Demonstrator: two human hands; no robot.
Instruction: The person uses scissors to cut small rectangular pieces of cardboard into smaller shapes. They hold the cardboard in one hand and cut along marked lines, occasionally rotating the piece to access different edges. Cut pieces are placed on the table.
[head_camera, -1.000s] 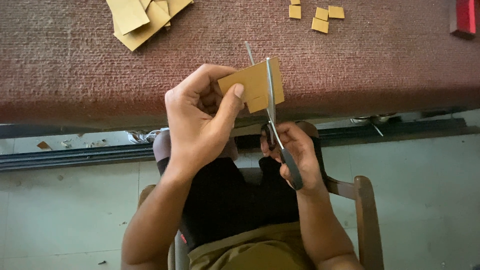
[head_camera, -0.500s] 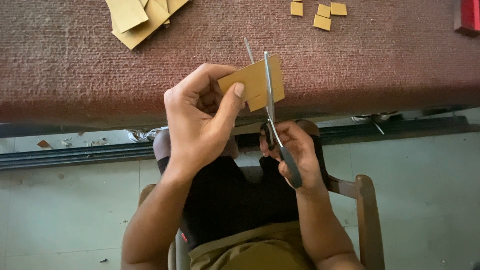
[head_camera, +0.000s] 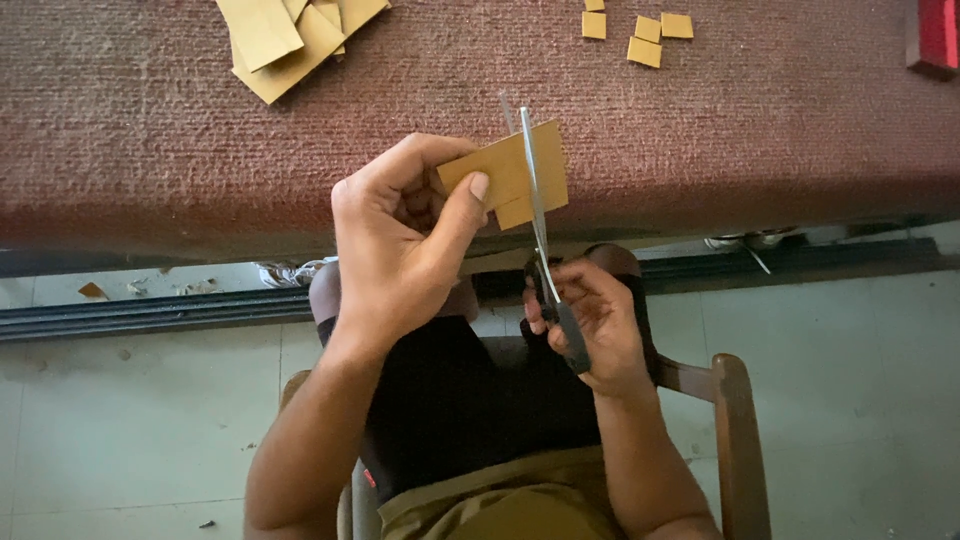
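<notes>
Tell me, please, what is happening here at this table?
A seated person is cutting a tan cardboard piece with scissors. The left hand pinches the piece between thumb and fingers, and the right hand works the scissors, whose blades cross the card. On the reddish carpeted table lie a pile of larger cardboard pieces and several small cut squares.

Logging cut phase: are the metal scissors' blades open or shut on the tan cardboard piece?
Slightly open: the metal scissors show two blade tips diverging above the tan cardboard piece, which sits between them.
</notes>
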